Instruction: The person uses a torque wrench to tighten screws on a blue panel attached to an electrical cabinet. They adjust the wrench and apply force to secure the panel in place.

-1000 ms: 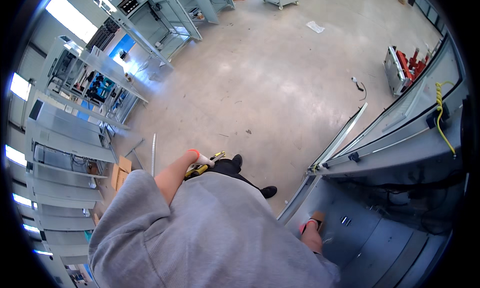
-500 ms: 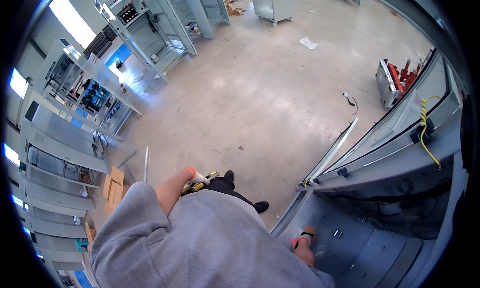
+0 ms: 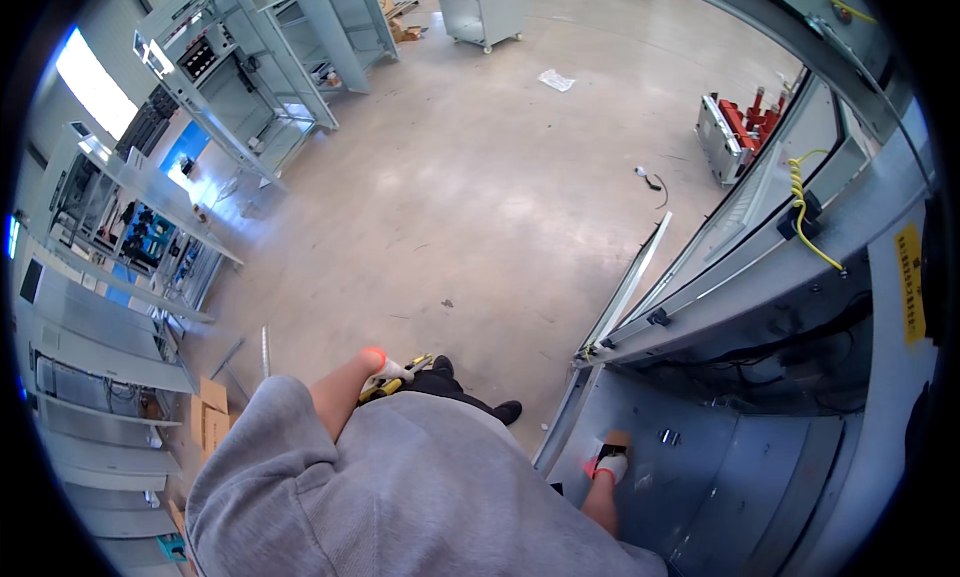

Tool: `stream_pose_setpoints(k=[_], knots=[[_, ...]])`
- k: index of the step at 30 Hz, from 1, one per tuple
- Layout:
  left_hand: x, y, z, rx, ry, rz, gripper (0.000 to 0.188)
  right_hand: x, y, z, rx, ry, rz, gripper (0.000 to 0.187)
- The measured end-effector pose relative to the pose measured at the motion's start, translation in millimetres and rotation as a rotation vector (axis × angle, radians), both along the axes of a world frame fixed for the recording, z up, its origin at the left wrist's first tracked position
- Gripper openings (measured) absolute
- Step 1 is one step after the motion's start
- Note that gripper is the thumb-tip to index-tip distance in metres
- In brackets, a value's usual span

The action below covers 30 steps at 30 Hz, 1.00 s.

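Observation:
My left hand [image 3: 398, 370], in a white glove with an orange cuff, is at my waist, closed around a yellow-handled tool [image 3: 420, 363]. The tool's exact kind is too small to make out. More yellow and black parts [image 3: 378, 389] show just below that hand. To the right, my right hand [image 3: 612, 466], gloved in white with a reddish cuff, reaches down inside a grey metal cabinet [image 3: 650, 507]. It is at a small brown cardboard box [image 3: 617, 439] with a dark inside, and its fingertips are hidden there. A small shiny metal piece [image 3: 670, 437] lies to its right.
The cabinet's open door [image 3: 700, 267] stands on the right, with a coiled yellow cord [image 3: 797, 192]. Beyond it is a silver case with red parts [image 3: 735, 137]. Grey cabinets [image 3: 250, 87] line the left; a cardboard box [image 3: 209, 417] and metal strips [image 3: 265, 352] lie near me.
The view has shifted, so the surroundings sit further left and up. More of my right glove shows at the small box. My left hand stays at my waist with the tool.

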<state>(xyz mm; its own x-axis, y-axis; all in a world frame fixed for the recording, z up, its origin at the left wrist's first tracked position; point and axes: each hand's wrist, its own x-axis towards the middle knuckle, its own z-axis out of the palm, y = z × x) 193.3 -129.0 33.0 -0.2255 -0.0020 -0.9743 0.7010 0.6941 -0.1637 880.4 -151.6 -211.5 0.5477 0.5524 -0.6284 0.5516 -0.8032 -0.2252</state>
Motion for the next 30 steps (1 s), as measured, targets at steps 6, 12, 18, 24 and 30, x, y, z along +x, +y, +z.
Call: stream_pose_setpoints(k=[6, 12, 18, 24, 30], knots=[[9.4, 31.0, 15.9, 0.007, 0.14, -0.116, 0.108, -1.3, -16.9, -5.2, 0.404, -0.01, -0.112, 0.039], [2.4, 23.9, -66.3, -0.014, -0.112, -0.246, 0.084, -18.3, -18.6, 68.2, 0.733, 0.466, -0.759, 0.032], [18.1, 46.4, -53.3, 0.162, -0.189, -0.375, 0.075, -91.5, -11.7, 226.1, 1.037, 0.968, -0.924, 0.018], [88.5, 104.6, 47.7, 0.434, -0.54, -0.549, 0.061, -141.0, 12.6, 348.9, 1.115, 1.043, -0.657, 0.02], [111.0, 125.0, 180.4, 0.569, -0.758, -0.81, 0.06, -178.2, 30.6, 414.6, 1.241, 1.003, -0.622, 0.019]])
